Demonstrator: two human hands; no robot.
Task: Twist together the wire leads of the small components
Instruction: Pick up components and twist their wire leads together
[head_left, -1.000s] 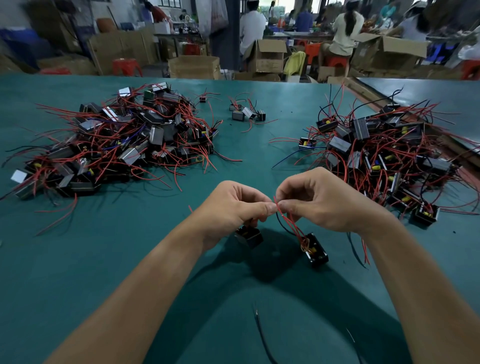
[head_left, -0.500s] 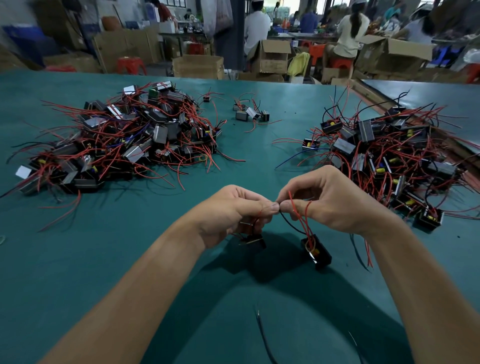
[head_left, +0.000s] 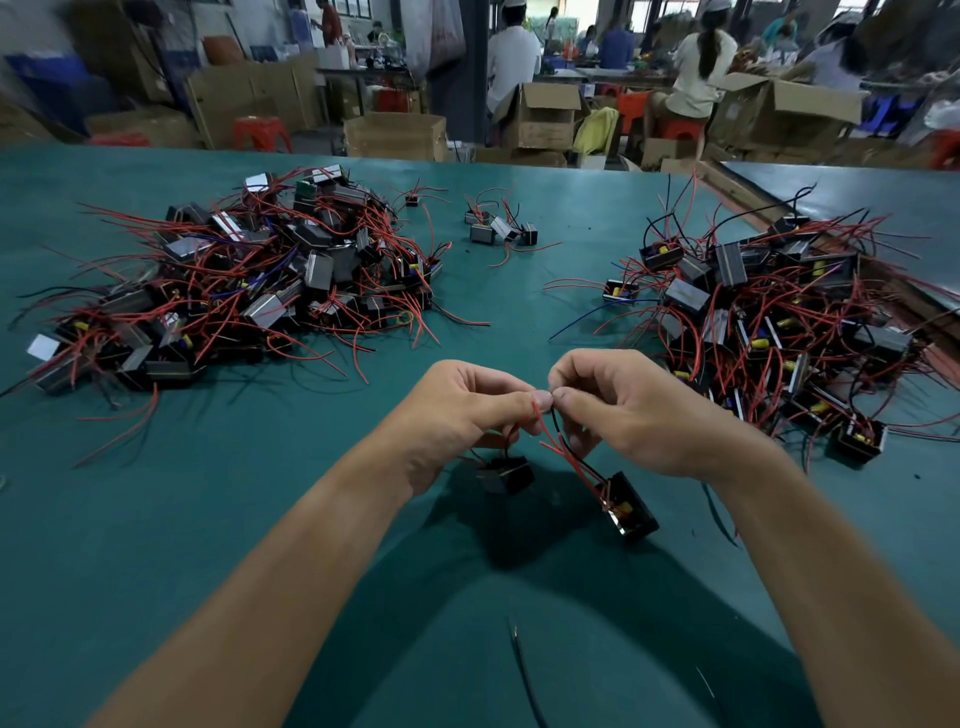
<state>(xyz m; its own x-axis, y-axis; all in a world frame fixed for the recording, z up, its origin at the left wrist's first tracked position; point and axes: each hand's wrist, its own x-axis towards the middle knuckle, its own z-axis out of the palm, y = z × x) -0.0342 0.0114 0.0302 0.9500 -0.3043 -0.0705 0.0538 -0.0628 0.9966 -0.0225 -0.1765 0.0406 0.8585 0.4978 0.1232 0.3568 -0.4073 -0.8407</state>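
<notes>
Fingers (head_left: 540, 401) of left hand (head_left: 462, 410): thumb and forefinger pinch the wire leads (head_left: 551, 434), red and black. They meet tip to tip with the right hand (head_left: 639, 415), which pinches the same leads from the other side. Both are raised over the surface (head_left: 208, 519), midway along its near edge.

Left pile (head_left: 249, 280): components with red leads, toward the far left corner.

Small cluster (head_left: 498, 228): a few components, mid far edge.

Left component (head_left: 506, 474): black block under the left hand; hanging or resting, cannot tell.

Right component (head_left: 629, 512): black, tilted, its leads running up into the pinch.

Right pile (head_left: 769, 312): more components, along the right edge.

Step, as judged: joining this pair's leads, twist under way.

Next move calls for: one pinch held steady, the other rolling the ends, leads kept side by side.
</notes>
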